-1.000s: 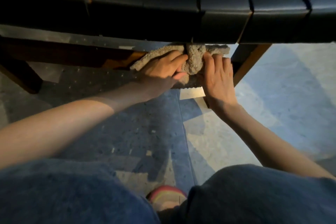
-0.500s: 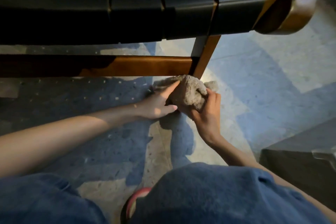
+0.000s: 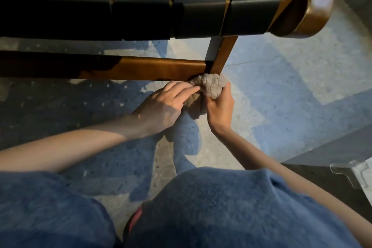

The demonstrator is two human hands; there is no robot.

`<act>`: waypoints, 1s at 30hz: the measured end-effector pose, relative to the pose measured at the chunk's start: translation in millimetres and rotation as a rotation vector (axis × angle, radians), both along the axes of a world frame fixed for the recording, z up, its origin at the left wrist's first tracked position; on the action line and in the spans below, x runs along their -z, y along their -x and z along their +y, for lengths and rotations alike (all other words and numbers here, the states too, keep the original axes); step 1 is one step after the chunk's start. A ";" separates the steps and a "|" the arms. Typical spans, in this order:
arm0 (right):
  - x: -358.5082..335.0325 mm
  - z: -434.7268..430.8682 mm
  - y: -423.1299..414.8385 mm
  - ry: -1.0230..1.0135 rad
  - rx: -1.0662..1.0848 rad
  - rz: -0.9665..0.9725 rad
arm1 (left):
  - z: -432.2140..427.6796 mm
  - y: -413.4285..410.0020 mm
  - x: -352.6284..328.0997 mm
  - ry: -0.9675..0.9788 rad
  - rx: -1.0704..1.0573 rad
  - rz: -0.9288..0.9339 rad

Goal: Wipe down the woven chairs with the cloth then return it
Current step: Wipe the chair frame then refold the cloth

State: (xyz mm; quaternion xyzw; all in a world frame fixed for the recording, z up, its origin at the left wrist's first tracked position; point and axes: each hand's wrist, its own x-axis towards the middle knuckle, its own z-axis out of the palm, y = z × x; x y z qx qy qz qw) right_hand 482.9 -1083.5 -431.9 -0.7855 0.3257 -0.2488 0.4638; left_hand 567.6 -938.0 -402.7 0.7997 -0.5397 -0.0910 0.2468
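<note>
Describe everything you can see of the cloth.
The cloth is grey-beige, fluffy like terry or microfibre, and bunched into a wad. It sits at the wooden chair leg, where the lower rail joins, seemingly pressed against it. The right hand grips it from the right; the left hand rests straight fingers on its left side.

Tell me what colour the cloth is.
Greyish beige. The cloth shows in the head view, the only view here.

Dim overall, sunlit patches on the floor right of the right hand, hard-edged bluish shadows below it, woven seat above nearly black, glare on the rounded wood corner, slight blur throughout, wide-angle bending at the edges
</note>
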 end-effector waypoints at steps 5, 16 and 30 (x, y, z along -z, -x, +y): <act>-38.7 -17.9 -4.3 0.160 -0.088 -0.128 | -2.7 -2.8 2.1 0.065 -0.166 -0.466; -78.2 -19.2 -55.4 0.219 0.029 -0.194 | 15.0 -25.2 0.4 -0.109 -0.258 -0.426; -90.7 -18.2 -57.4 0.273 0.037 -0.171 | 17.8 -21.6 -4.6 -0.154 -0.317 -0.368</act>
